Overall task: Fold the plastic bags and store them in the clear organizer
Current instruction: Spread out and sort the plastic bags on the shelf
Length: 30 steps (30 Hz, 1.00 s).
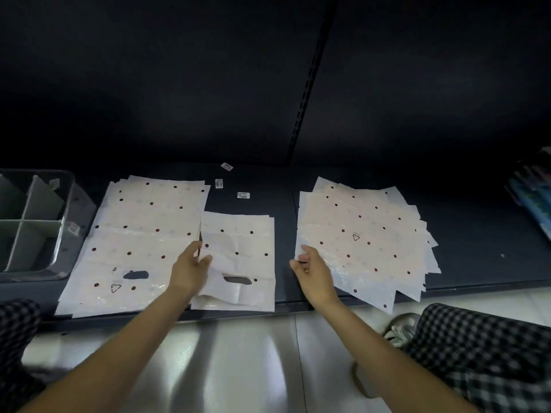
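Left hand: my left hand (190, 268) lies on the left edge of the middle bag, fingers loosely bent; I cannot tell whether they pinch the plastic or only press it.
Right hand: my right hand (311, 268) is at the near left corner of the right pile, fingers curled at that edge; I cannot make out a firm grip.
Middle bag: the middle bag (241, 257), white with dark dots and a cut-out handle, lies flat between both hands, its left edge overlapping the left pile.
Left pile: the left pile (140, 236) of the same dotted bags lies spread flat, one handle hole and a triangle mark near its front.
Right pile: the right pile (366, 239) is fanned out loosely, well apart from the middle bag.
Clear organizer: the clear organizer (67, 204) stands at the far left, just beside the left pile, its dividers showing.
Shelf: everything rests on a dark low shelf (477, 248); three small labels (243, 195) lie behind the bags.
Floor: a glossy floor (238, 362) runs below, with checked trousers (483, 347) at both sides.
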### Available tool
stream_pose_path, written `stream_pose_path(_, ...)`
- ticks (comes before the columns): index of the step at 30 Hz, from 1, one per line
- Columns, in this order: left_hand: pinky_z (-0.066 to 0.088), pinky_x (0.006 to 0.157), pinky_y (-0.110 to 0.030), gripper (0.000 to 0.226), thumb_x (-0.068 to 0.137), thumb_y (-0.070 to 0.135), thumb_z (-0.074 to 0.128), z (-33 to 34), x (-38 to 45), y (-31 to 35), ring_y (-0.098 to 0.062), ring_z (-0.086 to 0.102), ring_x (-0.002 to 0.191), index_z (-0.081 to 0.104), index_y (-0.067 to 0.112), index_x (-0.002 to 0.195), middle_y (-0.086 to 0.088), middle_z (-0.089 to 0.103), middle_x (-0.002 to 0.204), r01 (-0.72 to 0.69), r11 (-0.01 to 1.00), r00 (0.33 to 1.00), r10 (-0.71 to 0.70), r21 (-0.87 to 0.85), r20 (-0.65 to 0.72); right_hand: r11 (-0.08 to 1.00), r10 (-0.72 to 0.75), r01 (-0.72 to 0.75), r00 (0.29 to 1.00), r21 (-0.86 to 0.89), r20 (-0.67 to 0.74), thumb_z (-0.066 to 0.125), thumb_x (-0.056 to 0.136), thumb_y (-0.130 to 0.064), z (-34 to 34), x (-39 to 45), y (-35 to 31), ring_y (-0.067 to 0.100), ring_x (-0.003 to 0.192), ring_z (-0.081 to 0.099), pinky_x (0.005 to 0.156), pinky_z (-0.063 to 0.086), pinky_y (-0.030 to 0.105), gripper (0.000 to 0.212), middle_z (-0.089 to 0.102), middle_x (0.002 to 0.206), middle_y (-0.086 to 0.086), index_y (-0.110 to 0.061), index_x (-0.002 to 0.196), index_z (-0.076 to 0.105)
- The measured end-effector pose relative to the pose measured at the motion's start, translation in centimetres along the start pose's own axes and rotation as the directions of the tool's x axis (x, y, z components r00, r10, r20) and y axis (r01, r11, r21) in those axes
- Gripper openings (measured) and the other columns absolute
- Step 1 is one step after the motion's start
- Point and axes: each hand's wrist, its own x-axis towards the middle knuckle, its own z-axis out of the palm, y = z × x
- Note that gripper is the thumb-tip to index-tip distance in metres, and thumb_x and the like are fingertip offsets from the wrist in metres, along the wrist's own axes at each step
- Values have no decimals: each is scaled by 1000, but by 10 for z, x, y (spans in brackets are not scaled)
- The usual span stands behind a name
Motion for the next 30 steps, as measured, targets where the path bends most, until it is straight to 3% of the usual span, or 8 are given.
stream_pose_path(3,41,76,-32,34,92,13,56,-9,10,6,-26,53,82,50,15,126,-13,62,93,-40,997,999,39,58,25,957,-97,40,977,-286,-188,57,93,-26,-39,22,21,27,130,35,104,33,34,57,38,144,8,-13,143,35)
stream_pose_path(7,38,92,-41,56,86,15,66,-9,3,1,-39,46,112,42,12,137,-18,47,131,-175,909,981,191,379,-6,845,28,-144,974,-516,-226,57,90,-44,-87,40,62,23,143,14,114,23,38,73,16,157,-1,-21,149,22)
stream_pose_path(10,47,88,-52,44,86,36,61,-1,-19,-9,-44,48,113,61,12,123,-18,50,132,-442,644,881,442,624,168,845,65,-177,970,-505,-233,57,91,-41,-98,40,84,27,136,29,108,31,37,55,34,151,2,-20,140,42)
stream_pose_path(13,48,90,-55,68,88,65,23,8,-40,-23,-43,54,117,69,21,113,-13,56,131,-642,431,763,441,634,472,902,-13,-145,932,-407,-361,58,92,-27,-96,41,90,28,113,47,88,42,36,21,58,127,4,-15,107,67)
stream_pose_path(16,43,89,-59,71,93,61,10,17,-52,-28,-40,54,118,63,25,123,-8,56,133,-676,331,736,327,658,592,940,-10,-127,917,-315,-400,56,93,-20,-95,42,82,27,104,50,81,44,36,17,65,111,5,-12,91,71)
stream_pose_path(22,-16,112,-43,81,72,76,-10,38,-43,-39,-24,-20,143,-11,39,144,7,-24,151,-598,435,798,250,673,548,987,-107,57,931,-151,-348,61,89,-16,-75,36,44,22,92,53,72,44,31,9,67,87,9,-12,89,69)
stream_pose_path(25,-9,116,-41,64,91,62,27,43,-40,-24,-14,-13,145,8,40,148,12,-8,157,-528,598,835,235,603,498,982,-181,156,945,-109,-274,59,92,-18,-58,31,22,18,87,51,65,39,23,11,65,86,8,-11,91,68)
stream_pose_path(30,12,116,-30,66,90,49,50,40,-40,21,-6,7,144,23,30,147,13,12,157,-381,916,916,356,124,185,953,-289,299,945,47,-155,44,98,-12,-44,18,-9,20,81,50,65,37,25,13,60,89,5,-18,91,53)
